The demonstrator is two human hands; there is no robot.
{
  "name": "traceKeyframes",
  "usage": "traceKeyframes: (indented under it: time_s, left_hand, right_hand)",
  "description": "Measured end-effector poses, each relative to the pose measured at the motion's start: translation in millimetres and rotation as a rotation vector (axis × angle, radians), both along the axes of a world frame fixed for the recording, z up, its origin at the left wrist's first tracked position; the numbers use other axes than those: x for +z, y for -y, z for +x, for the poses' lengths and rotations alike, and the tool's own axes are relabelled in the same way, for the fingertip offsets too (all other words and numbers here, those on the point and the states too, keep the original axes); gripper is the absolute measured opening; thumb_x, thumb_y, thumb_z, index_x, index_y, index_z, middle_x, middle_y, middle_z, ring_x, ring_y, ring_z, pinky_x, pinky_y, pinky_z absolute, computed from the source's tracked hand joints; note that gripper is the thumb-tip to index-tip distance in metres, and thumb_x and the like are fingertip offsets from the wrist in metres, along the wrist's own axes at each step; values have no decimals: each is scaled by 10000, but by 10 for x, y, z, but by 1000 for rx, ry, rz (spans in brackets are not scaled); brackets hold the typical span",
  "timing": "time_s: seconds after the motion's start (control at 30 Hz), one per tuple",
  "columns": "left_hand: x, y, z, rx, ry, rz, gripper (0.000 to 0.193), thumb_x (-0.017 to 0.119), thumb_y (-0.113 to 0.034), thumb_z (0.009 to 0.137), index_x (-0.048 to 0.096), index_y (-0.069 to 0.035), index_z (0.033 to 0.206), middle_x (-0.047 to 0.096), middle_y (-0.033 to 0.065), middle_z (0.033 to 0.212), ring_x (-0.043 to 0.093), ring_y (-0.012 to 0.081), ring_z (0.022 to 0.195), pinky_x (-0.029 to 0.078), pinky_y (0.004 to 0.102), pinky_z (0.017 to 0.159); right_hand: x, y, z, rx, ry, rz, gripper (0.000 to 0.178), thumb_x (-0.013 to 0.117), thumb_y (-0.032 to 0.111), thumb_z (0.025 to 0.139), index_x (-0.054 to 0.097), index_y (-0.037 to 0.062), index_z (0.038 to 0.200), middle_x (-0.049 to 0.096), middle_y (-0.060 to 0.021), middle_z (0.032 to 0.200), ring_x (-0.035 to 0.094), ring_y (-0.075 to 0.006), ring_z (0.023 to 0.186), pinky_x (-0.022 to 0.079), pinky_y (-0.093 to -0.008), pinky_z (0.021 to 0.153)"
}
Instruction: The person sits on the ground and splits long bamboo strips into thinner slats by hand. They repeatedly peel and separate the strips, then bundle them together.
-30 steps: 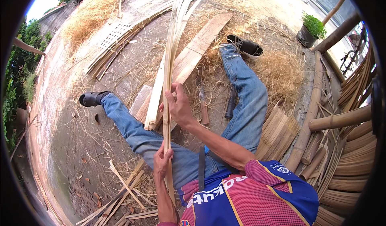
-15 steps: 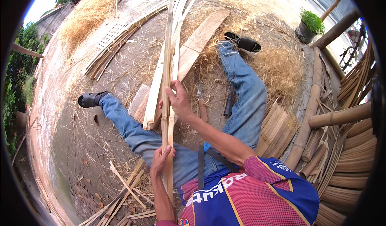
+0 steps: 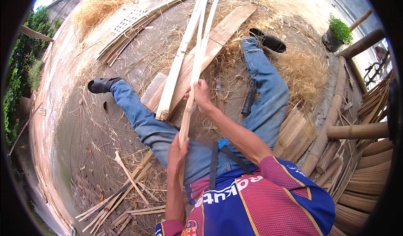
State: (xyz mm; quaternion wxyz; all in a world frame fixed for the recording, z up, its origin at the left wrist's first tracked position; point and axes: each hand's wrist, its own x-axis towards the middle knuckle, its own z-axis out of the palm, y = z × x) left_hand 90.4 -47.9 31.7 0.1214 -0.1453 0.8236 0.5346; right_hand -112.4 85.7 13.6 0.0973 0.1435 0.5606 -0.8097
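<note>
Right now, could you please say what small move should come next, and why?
Perhaps slide the right hand slightly up the long strip, as the left hand grips it lower down and much of it extends beyond them.

Large white lettering (image 3: 229, 192) runs across the front of my blue-and-magenta shirt (image 3: 273, 206), closer to my body than my left hand (image 3: 178, 152) and right hand (image 3: 200, 96); the cloth bunches at the end nearer my left forearm. Closer to me again, behind my left hand, sits a small coloured crest (image 3: 189, 228). Up the arm from my right hand, the right sleeve (image 3: 289, 182) carries a white mark, too small to read.
</note>
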Motion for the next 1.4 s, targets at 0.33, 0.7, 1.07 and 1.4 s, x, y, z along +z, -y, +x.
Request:
traceKeyframes:
  time_s: [0.33,0.7,1.07,1.4]
  left_hand:
    - [437,48,79,22,-361,-392,418,532,-169,1038,461,-17,1421,633,293,1135,632,467,979,501,485,826]
    - [953,107,-3,102,-206,-428,394,520,-284,1054,501,-30,1355,581,235,729,551,383,587,422,461,563]
    - [1274,155,-4,120,-224,-442,357,521,-316,1046,540,-24,1251,610,250,761,603,377,632,431,478,584]
    - [949,16,-241,-47,6,-477,361,514,-336,1037,545,-55,1262,633,321,828,615,513,795,421,557,649]
  right_hand:
    - [1178,249,178,69,-409,-94,265,406,283,1092,427,28,1157,576,-73,837,628,-121,636,609,-305,545]
    - [1504,347,38,104,-503,-283,290,425,299,1085,394,28,1182,559,-92,868,599,-119,628,584,-299,538]
    - [1622,468,-84,121,-496,-318,202,402,219,1089,402,20,1126,562,-106,852,614,-146,589,619,-348,534]
    - [383,338,-385,30,-45,-137,168,404,160,1075,420,-7,1089,591,-138,851,621,-175,589,623,-363,519]
